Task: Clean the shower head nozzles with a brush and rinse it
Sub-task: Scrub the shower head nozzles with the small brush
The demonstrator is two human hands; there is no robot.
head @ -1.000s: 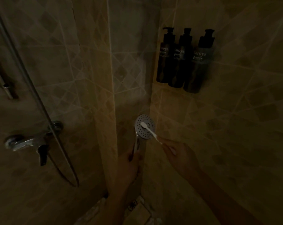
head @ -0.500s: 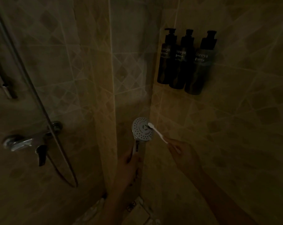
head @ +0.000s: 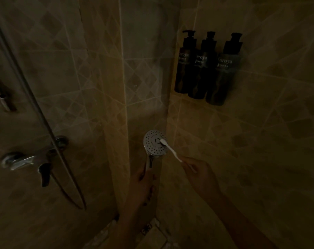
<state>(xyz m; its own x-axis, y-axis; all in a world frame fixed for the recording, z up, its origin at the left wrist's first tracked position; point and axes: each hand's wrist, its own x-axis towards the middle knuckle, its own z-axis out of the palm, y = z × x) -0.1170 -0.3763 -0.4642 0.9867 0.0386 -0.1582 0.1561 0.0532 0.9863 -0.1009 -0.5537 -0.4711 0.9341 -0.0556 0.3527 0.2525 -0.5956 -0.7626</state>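
Dim light in a shower corner, and the shower head (head: 154, 143) is held upright, low in the middle of the view, its round perforated face turned toward the camera. Its chrome handle (head: 149, 163) is taken from below by the left hand (head: 144, 182), the grip curled closed around it. A white brush (head: 171, 150) is pinched near its tail end by the right hand (head: 201, 174), the grip pressed together on the thin stem, though which fingers do the work cannot be told in the gloom. The bristled end is laid against the face of the shower head, just right of its centre, and the stem is slanted down and to the right toward that hand. The two hands are kept apart. Up on the tiled wall (head: 269, 141) to the right, three dark pump bottles (head: 207, 69) are seen in a row, side by side, pale lettering on each. Over on the left, a chrome mixer tap (head: 25, 160) is mounted, its dark lever (head: 44, 174) pointed downward, and a metal hose (head: 32, 97) is run diagonally past it and looped below. A strip of patterned floor (head: 158, 236) is glimpsed between the forearms at the bottom.
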